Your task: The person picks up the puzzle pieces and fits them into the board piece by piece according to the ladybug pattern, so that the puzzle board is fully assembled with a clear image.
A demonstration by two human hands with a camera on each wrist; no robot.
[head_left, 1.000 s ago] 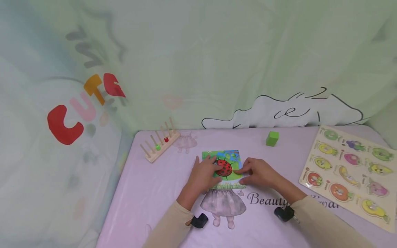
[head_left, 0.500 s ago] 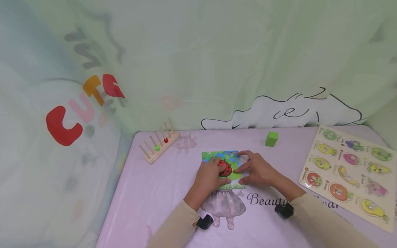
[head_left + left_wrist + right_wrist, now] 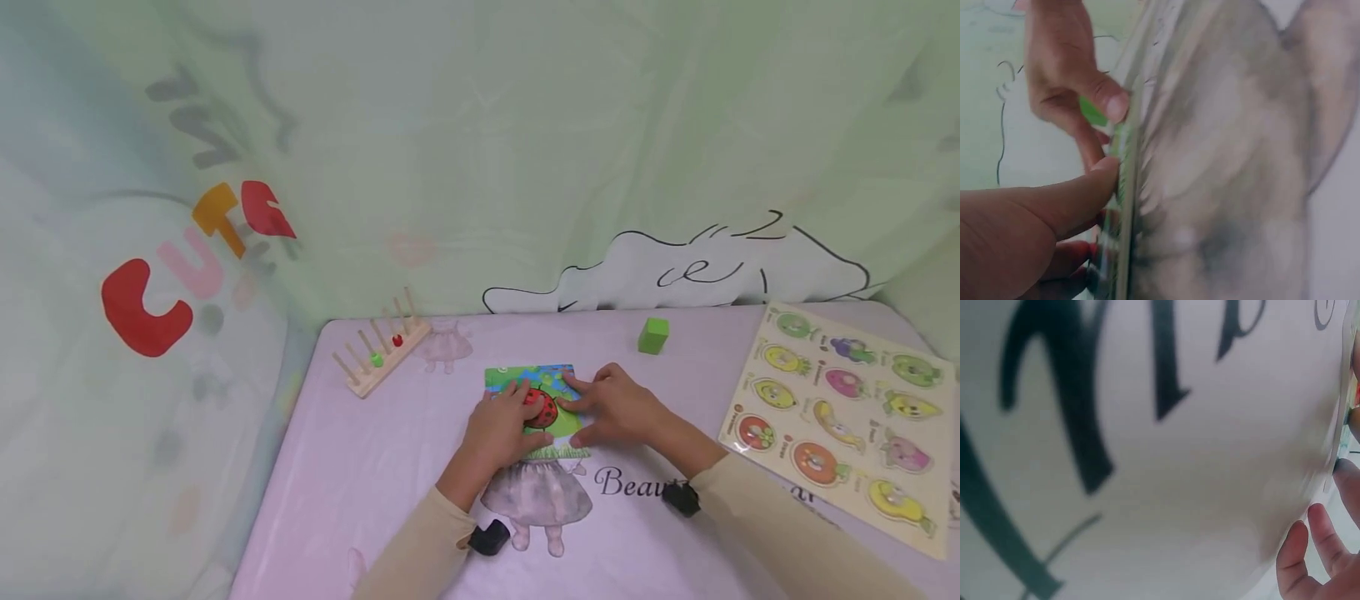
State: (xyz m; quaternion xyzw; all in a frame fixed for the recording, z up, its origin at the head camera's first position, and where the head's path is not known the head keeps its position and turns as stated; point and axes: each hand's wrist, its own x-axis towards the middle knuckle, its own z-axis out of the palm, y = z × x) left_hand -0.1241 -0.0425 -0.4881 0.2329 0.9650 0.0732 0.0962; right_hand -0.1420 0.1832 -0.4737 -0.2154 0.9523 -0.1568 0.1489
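Note:
A square ladybug puzzle board lies flat on the table, printed with a red spotted ladybug on green and blue. My left hand rests on its left half with the fingers spread over the picture, covering part of the ladybug. At the right side, my right hand touches the board with spread fingertips, from near the top corner down to the lower edge. In the left wrist view the board shows edge-on, with both thumbs at its near edge. Only some fingers of the right hand appear in the right wrist view.
A wooden peg rack with a green and a red bead stands at the back left. A green block is upright at the back. At right lies a wooden fruit puzzle board. A printed cloth covers the table.
My left hand has shifted slightly right across the picture. Fingers of my right hand have stretched up toward the board's upper right corner. The board stays about where it was.

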